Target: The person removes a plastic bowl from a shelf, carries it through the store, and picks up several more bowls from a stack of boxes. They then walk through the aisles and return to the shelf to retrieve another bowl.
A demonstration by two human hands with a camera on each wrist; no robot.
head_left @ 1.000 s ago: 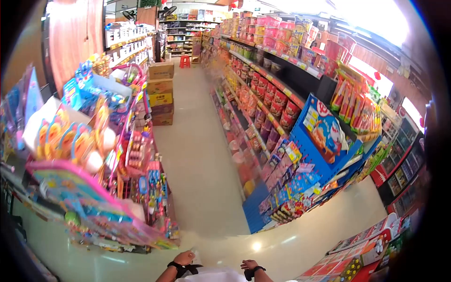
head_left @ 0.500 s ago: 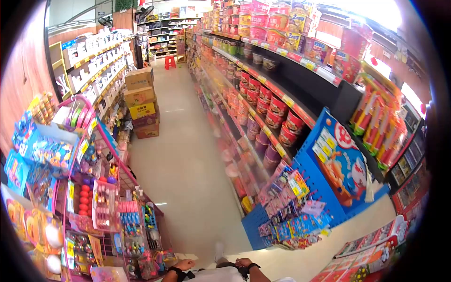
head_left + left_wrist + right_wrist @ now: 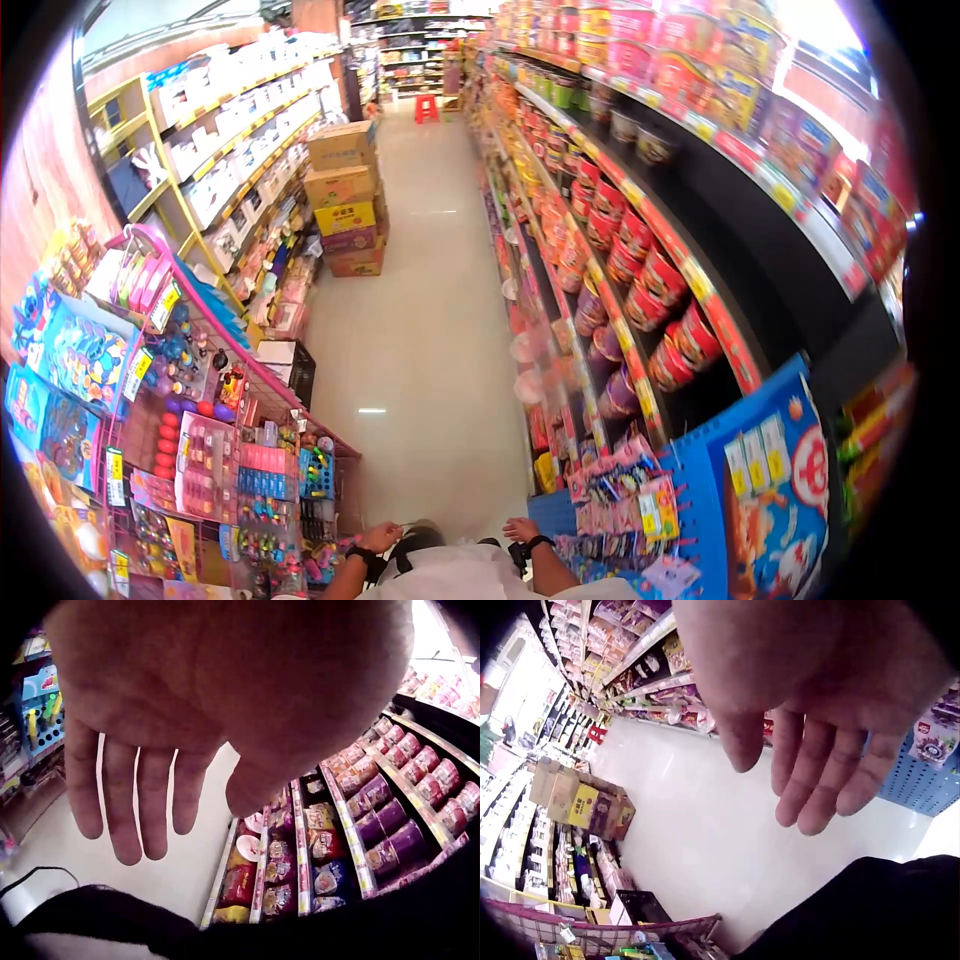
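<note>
Shop floor [image 3: 420,320] stretches ahead, the left hand [image 3: 380,537] open and empty near a pink wire rack [image 3: 671,926], the right hand [image 3: 520,530] likewise near hanging packets [image 3: 615,518] that a wide arm swing could knock loose.

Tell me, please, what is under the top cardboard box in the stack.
Under the top box sit another brown box, a yellow box and lower boxes; anything beneath those is hidden.
</note>
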